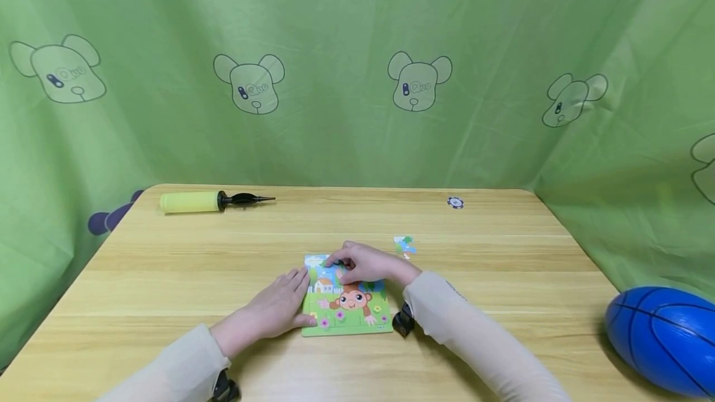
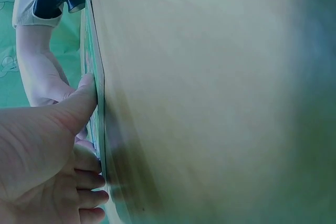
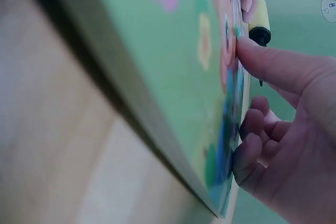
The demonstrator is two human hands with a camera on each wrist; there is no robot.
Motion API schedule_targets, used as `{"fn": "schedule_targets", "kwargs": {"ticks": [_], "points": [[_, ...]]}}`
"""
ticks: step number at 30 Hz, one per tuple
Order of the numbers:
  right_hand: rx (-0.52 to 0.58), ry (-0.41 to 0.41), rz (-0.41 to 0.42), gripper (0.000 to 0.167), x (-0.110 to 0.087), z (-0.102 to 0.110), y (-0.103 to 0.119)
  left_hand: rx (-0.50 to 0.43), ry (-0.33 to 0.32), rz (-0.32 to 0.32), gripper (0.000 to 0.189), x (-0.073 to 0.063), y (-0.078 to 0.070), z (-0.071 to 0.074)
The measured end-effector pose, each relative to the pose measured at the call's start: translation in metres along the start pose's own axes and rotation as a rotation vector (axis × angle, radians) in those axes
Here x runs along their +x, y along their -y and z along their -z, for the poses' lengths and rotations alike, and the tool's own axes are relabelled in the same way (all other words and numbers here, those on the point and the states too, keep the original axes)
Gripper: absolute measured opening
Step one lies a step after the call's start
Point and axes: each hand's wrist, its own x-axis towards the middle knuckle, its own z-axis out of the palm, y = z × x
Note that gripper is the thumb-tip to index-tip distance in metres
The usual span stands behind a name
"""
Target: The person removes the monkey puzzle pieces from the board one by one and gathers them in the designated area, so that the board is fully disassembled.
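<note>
A jigsaw puzzle [image 1: 346, 321] with a smiling monkey, a house and flowers lies in a thin green-edged tray on the table. My left hand [image 1: 282, 303] rests along its left side, fingers extended, the thumb at the lower left corner. In the left wrist view, that thumb [image 2: 88, 90] touches the tray's edge. Over the upper part, my right hand [image 1: 363, 263] pinches a puzzle piece [image 1: 337, 273] between thumb and index finger, low on the picture. Its other fingers [image 3: 251, 148] are curled; the hand partly hides the piece. Behind the right wrist lies a loose puzzle piece [image 1: 404, 244].
A yellow hand pump [image 1: 190, 202] with a black nozzle lies at the table's back left. A poker chip [image 1: 455, 203] is near the back edge. On the right sits a blue ball [image 1: 665, 340] with black lines. A green curtain [image 1: 335, 141] hangs behind the wooden table [image 1: 167, 278].
</note>
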Motion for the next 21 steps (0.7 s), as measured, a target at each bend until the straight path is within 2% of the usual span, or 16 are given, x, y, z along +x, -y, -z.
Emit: {"fn": "schedule_targets", "kwargs": {"ticks": [14,18,21], "points": [[0.082,-0.059,-0.027,0.032,-0.0014,0.0007,-0.0044,0.003,0.004,0.004,0.084,0.0009,0.0000,-0.0001],[0.112,-0.110,-0.024,0.034,-0.0021,-0.0001,-0.0065,0.005,0.000,-0.004,0.083,0.0010,0.0003,-0.0007],[0.165,-0.151,-0.053,0.030,-0.0027,-0.0015,-0.0088,-0.001,-0.003,-0.008,0.083,0.0008,0.0003,-0.0009]]}}
